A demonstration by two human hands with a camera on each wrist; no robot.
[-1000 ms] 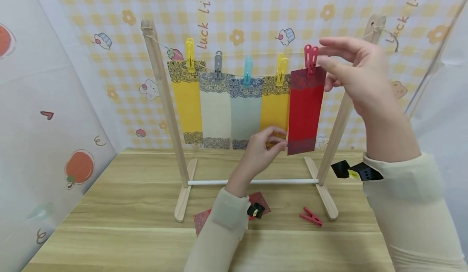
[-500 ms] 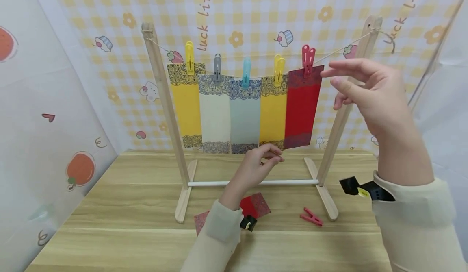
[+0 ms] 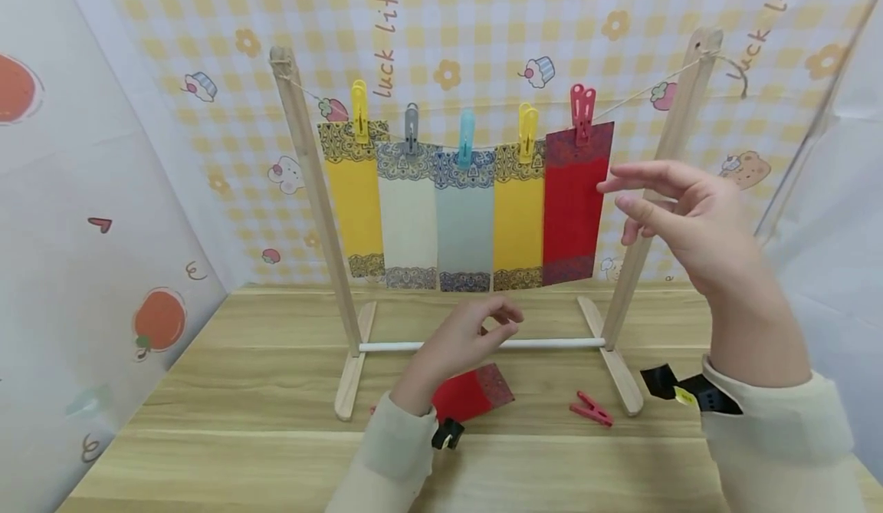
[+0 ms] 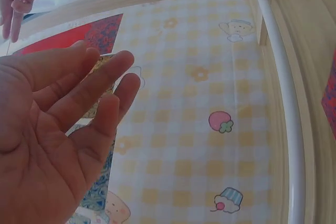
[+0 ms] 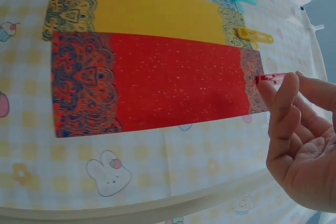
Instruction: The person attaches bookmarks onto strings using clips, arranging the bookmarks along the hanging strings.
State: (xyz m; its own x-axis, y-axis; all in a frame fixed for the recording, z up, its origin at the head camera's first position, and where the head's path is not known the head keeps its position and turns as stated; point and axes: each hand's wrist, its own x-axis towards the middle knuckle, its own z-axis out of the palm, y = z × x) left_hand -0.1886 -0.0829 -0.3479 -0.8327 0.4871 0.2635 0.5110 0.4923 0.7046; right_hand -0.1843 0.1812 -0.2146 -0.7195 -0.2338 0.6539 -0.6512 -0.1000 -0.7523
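Note:
A red paper strip (image 3: 574, 202) with patterned ends hangs from a string, held at its top by a red clothespin (image 3: 582, 114). Beside its right edge is my right hand (image 3: 697, 221), fingers loosely bent with nothing between them. My left hand (image 3: 472, 333) is below the hanging strips, in front of the white rod (image 3: 552, 343), fingers relaxed and holding nothing. To the left of the red strip hang a yellow strip (image 3: 519, 221), a pale blue-grey strip (image 3: 465, 225), a cream strip (image 3: 410, 221) and another yellow strip (image 3: 355, 206), each under its own clothespin.
The string is tied between two wooden posts (image 3: 313, 198) on feet. A second red paper strip (image 3: 469, 394) lies on the wooden table (image 3: 662, 459), partly behind the left forearm. A loose red clothespin (image 3: 591, 409) lies near the right foot. A checked cloth (image 3: 448, 30) hangs behind.
My right hand has left the red clothespin and come down beside the strip. My left hand has moved from the strips' lower edge down and left. The red strip hangs freely.

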